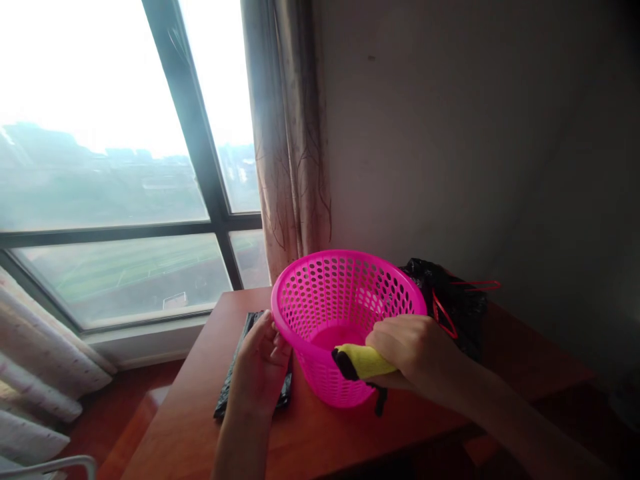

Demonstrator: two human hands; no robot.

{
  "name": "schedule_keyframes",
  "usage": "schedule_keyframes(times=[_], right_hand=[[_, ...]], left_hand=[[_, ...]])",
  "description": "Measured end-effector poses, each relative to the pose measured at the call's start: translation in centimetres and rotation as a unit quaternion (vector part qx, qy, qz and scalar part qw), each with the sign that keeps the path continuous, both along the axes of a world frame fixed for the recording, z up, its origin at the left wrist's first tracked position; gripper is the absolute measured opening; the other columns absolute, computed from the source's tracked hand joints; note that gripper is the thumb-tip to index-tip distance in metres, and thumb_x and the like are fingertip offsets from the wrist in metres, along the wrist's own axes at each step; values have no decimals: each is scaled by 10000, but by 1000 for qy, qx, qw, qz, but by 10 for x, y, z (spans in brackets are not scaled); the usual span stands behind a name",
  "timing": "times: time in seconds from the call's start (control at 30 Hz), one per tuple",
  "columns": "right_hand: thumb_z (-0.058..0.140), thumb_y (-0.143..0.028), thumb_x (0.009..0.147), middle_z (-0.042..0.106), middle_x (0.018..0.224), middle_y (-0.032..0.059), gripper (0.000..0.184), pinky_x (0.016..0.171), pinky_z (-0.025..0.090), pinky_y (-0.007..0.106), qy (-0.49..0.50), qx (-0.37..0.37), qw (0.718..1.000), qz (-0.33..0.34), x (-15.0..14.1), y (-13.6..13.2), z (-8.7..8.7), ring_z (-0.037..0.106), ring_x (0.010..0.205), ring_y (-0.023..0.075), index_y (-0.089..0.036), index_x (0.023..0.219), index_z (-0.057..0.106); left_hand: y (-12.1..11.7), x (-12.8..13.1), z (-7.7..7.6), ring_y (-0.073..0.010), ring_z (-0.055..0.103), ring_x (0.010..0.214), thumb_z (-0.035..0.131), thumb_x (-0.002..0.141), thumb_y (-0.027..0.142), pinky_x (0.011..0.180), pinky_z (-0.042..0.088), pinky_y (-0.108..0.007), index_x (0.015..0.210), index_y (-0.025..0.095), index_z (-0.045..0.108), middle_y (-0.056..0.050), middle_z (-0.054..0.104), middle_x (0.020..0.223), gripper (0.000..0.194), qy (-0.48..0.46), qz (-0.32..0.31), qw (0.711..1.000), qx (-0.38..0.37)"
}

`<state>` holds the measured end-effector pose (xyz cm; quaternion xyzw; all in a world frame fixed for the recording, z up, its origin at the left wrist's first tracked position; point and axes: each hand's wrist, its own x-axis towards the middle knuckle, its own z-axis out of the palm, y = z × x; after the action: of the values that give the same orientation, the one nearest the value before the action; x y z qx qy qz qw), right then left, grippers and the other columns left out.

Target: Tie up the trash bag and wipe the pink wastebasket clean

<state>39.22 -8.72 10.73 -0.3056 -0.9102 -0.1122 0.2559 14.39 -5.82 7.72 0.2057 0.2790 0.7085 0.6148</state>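
Observation:
A bright pink perforated plastic basket [334,293] stands tilted toward me on a reddish wooden table [320,437]. My left hand [261,363] grips the basket's left rim and side. My right hand [413,350] holds a rolled yellow cloth with a black end [361,362] against the basket's near rim, a short black strip hanging below it. The inside of the basket shows nothing in it.
A flat black sheet or folded bag [239,363] lies on the table under my left hand. A crumpled black plastic bag with red drawstrings [453,303] sits behind the basket by the wall. A large window [110,173] and a curtain [293,153] stand at the left.

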Motion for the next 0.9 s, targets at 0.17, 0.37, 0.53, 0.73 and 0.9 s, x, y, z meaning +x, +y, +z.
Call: schedule_keyframes(times=[0.17, 0.37, 0.53, 0.73, 0.9], right_hand=[[547, -489, 958, 574, 675, -14, 373, 581, 224, 317, 0, 23, 999, -25, -12, 3, 1, 487, 589, 132, -189, 738, 531], [557, -468, 957, 557, 647, -18, 344, 569, 216, 319, 11, 51, 996, -71, -30, -4, 1, 487, 559, 141, -197, 747, 521], [522, -456, 978, 533, 634, -22, 338, 563, 206, 325, 22, 68, 994, -83, -34, -9, -1, 479, 550, 148, -207, 750, 503], [542, -473, 970, 531, 661, -28, 332, 570, 212, 325, 9, 51, 997, -59, -25, -10, -4, 480, 574, 144, -207, 774, 506], [532, -466, 980, 538, 675, -22, 337, 596, 231, 317, -8, 25, 999, -26, -3, -9, -6, 480, 605, 140, -197, 777, 520]], left_hand=[[-28, 17, -12, -63, 562, 575, 875, 600, 204, 546, 504, -153, 787, 141, 679, 25, 634, 707, 278, -14, 18, 1000, 4], [-58, 43, -15, -87, 578, 599, 883, 659, 316, 540, 473, -167, 851, 149, 689, -10, 660, 725, 320, 53, -19, 998, -11], [-58, 44, -12, -54, 497, 547, 893, 649, 317, 499, 419, -144, 758, 137, 654, 24, 595, 650, 318, 62, -17, 998, -19], [-48, 35, -10, -43, 468, 538, 907, 606, 293, 483, 407, -129, 765, 148, 662, 29, 582, 676, 326, 37, -10, 999, -25], [-27, 14, -10, -31, 412, 495, 874, 651, 249, 431, 363, -121, 729, 143, 639, 49, 521, 626, 270, 27, -55, 998, -7]])
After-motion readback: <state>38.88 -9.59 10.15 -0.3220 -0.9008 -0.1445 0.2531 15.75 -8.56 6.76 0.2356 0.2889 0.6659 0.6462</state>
